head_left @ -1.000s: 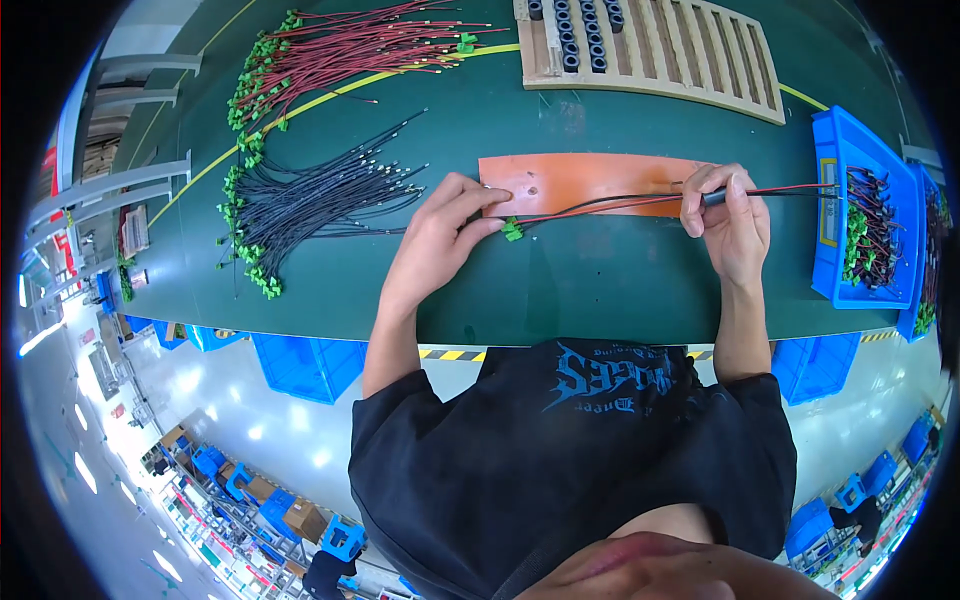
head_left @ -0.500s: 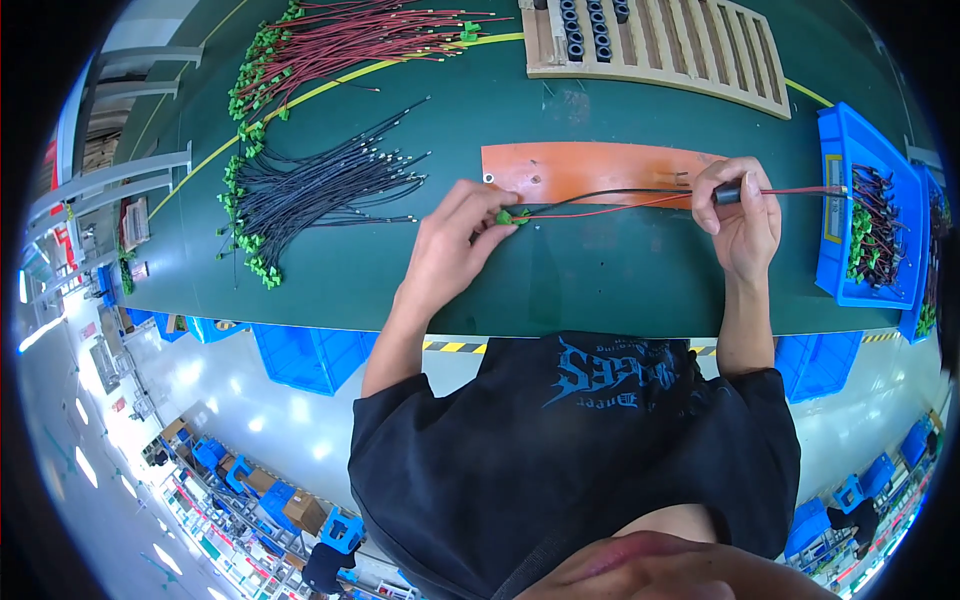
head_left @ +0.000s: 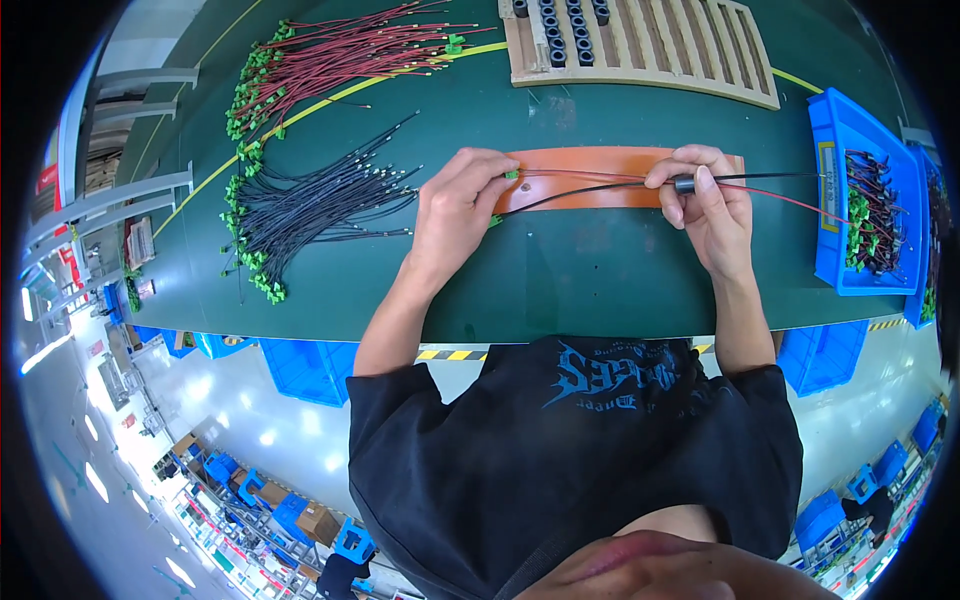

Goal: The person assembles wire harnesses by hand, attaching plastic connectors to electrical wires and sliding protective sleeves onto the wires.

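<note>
Wires, red and black, now open into a V over the orange mat, with red on the far side, so the pair looks less bunched. They seem to go through a black tube pinched by the right hand over the mat's right part; the left hand pinches a green plug at the mat's left end, but I cannot tell if it grips the lower plug. Right of the mat, the wires fan out too, but half a second ago they ran together.
</note>
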Demonstrator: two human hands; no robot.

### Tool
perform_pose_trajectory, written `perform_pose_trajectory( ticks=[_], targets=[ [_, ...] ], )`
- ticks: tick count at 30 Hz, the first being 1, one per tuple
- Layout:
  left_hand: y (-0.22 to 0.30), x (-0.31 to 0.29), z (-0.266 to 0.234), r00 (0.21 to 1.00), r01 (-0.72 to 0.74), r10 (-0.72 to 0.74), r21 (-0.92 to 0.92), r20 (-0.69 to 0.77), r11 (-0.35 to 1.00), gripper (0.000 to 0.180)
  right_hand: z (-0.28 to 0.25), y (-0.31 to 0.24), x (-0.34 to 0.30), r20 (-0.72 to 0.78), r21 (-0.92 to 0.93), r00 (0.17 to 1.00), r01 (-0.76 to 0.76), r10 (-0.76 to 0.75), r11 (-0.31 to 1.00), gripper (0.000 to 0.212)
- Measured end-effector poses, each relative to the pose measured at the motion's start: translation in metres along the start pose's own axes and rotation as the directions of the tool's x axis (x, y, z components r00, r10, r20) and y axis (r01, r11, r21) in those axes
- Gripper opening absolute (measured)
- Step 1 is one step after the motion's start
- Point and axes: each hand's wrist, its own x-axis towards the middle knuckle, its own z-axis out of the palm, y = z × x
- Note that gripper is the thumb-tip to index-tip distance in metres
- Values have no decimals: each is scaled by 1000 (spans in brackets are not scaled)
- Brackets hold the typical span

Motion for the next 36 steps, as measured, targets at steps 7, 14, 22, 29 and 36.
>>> perform_pose_trajectory(
  ticks=[7,14,22,29,36],
  targets=[
    [-2,1,3,999,50,-50,34,4,998,18,0,0,0,-8,-2,1000,-28,28,1000,27],
    [-1,3,3,999,47,-48,30,15,998,16,1,0,1,-23,-11,999,-36,35,999,27],
    [-4,5,-11,994,-35,15,174,110,984,22,2,2,1,-46,-37,996,-72,70,997,26],
    [-7,-49,-16,987,-18,-18,215,162,976,25,1,2,2,-44,-16,996,-83,82,996,25],
    [-8,-57,-7,900,435,-427,-269,93,859,18,-1,4,4,-48,0,995,-93,93,996,25]
  ],
)
